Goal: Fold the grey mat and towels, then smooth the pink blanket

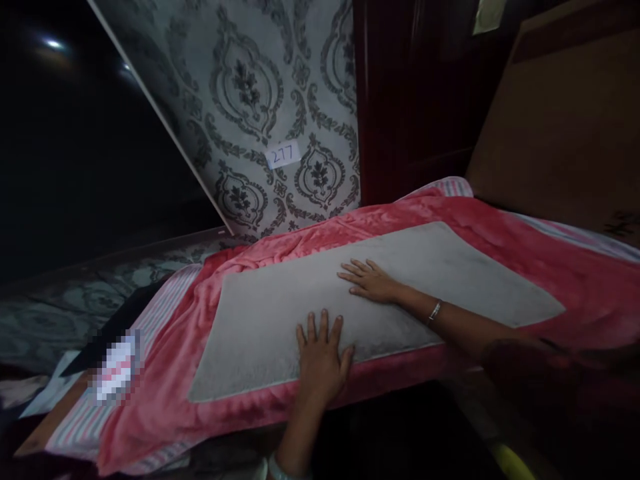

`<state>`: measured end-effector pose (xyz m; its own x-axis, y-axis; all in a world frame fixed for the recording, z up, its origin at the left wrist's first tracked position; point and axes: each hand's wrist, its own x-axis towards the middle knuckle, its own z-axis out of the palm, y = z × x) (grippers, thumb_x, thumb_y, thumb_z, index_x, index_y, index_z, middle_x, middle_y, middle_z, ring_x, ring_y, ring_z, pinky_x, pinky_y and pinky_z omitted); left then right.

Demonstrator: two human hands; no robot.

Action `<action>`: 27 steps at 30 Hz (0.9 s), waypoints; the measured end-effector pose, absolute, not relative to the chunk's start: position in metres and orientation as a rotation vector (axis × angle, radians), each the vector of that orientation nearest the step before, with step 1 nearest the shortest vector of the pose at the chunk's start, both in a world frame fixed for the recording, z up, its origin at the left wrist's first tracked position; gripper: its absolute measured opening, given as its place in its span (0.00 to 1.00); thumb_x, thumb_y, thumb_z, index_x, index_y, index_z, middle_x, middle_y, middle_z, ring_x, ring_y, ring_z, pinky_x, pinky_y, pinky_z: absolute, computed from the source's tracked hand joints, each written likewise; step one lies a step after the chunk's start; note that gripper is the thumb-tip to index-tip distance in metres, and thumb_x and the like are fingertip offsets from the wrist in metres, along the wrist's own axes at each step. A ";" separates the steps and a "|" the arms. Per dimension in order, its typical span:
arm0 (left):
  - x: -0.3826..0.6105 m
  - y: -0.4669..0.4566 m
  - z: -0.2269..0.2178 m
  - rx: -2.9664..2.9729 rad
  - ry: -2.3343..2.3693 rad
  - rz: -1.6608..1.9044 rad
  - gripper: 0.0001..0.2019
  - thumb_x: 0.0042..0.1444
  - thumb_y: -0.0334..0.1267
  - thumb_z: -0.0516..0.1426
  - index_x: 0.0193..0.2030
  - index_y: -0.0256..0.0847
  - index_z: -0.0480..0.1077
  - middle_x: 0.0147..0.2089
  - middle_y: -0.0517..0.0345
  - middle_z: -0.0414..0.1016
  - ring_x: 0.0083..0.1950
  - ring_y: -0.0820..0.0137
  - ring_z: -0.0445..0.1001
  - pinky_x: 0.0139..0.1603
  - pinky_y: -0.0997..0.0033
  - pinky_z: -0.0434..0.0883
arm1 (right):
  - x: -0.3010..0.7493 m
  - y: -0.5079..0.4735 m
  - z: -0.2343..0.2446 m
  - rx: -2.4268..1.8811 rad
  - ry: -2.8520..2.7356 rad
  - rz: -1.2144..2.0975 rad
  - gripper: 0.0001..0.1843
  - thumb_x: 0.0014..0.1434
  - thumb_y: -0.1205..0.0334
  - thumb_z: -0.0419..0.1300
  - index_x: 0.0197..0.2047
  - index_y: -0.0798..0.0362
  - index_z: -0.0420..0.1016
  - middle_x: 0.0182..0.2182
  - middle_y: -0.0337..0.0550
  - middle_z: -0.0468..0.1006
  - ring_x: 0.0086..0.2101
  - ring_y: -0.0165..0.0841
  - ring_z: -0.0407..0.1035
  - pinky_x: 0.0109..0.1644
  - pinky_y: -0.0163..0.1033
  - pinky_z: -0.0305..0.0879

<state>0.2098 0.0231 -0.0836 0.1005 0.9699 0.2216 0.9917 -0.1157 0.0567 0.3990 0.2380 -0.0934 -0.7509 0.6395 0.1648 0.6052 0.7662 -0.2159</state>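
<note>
A flat grey cloth (265, 313), roughly rectangular, lies spread over a pink fleece blanket (165, 393). My left hand (323, 360) rests with fingers apart on the cloth's near edge. Farther in, around the middle of the cloth, my right hand (370, 280) lies flat, palm down and fingers spread. Neither hand holds anything. A bracelet (435, 311) circles my right wrist, and part of a band shows at my left wrist.
Striped fabric (85, 420) shows beneath the blanket at the left. Behind stands a patterned wall (280, 87) with a paper label (283, 155) reading 277. A large dark panel (90, 147) leans at left; a brown cardboard sheet (560, 120) stands at right.
</note>
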 end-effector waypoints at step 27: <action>0.313 0.114 -0.072 -2.604 -1.710 -0.256 0.29 0.63 0.48 0.52 0.72 0.55 0.56 0.76 0.56 0.49 0.76 0.48 0.46 0.71 0.31 0.49 | 0.513 0.274 -0.087 -1.191 -2.599 0.193 0.33 0.68 0.40 0.47 0.73 0.39 0.55 0.72 0.45 0.50 0.70 0.50 0.40 0.68 0.70 0.36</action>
